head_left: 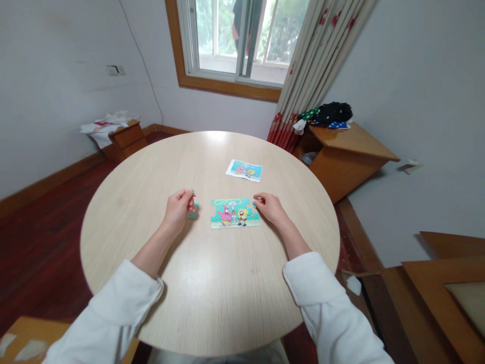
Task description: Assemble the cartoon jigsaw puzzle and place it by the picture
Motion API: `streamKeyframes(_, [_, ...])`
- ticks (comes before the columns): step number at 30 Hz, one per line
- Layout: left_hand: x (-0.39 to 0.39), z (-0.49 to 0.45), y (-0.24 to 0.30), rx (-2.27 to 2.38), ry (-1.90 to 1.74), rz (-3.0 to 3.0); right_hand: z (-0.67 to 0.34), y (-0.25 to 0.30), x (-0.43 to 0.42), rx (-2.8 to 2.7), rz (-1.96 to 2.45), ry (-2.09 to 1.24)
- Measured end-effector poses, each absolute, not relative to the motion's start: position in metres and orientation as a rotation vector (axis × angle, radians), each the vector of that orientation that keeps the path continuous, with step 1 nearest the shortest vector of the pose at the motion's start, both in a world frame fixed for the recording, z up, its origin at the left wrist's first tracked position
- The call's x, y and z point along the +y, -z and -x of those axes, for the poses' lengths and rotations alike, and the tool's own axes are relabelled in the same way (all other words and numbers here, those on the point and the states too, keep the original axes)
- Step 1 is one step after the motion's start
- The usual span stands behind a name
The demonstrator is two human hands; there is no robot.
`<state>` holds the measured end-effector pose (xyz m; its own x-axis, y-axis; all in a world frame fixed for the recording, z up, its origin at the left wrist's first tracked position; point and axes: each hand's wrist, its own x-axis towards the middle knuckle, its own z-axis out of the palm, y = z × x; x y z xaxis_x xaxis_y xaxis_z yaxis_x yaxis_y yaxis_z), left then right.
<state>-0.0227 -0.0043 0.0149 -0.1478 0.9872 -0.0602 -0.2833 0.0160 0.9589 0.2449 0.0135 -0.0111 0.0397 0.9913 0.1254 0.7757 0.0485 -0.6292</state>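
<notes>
A cartoon jigsaw puzzle [232,215], mostly put together, lies flat on the round table [220,283]. Gaps showing the table colour are visible near its left and right edges. My left hand [179,208] is left of the puzzle, fingers closed in a pinch on a small teal puzzle piece [194,193]. Just below those fingers, more loose teal pieces [192,216] lie on the table. At the puzzle's upper right edge is my right hand [270,206], its fingertips closed on a bit of teal puzzle piece [255,205], mostly covered by the fingers.
Behind the puzzle lies a printed reference picture [245,171] of the same cartoon scene. A wooden cabinet [352,144] with clothes on top stands beyond the table at right. Wooden furniture [435,288] is at lower right, and a small stool [129,139] at far left.
</notes>
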Motion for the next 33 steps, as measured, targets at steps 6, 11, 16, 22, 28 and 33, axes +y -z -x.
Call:
streamKeyframes(6, [-0.001, 0.031, -0.019, 1.118, -1.461, -0.887, -0.245, 0.013, 0.015, -1.789, 1.785, -0.508])
streamKeyframes(11, [0.002, 0.045, -0.025, 1.119, -1.549, -0.847, -0.245, 0.013, 0.015, -1.796, 1.781, -0.494])
streamKeyframes(16, [0.007, 0.058, -0.029, 1.143, -1.613, -0.799, -0.245, 0.013, 0.014, -1.807, 1.784, -0.482])
streamKeyframes(22, [0.012, 0.074, -0.028, 1.203, -1.667, -0.796, -0.246, 0.014, 0.014, -1.823, 1.770, -0.489])
streamKeyframes(28, [0.022, 0.098, -0.015, 1.558, -1.595, -1.007, -0.248, 0.016, 0.014, -1.838, 1.731, -0.499])
streamKeyframes(33, [0.030, 0.108, 0.001, 2.038, -1.199, -1.575, -0.246, 0.015, 0.013, -1.826, 1.747, -0.503])
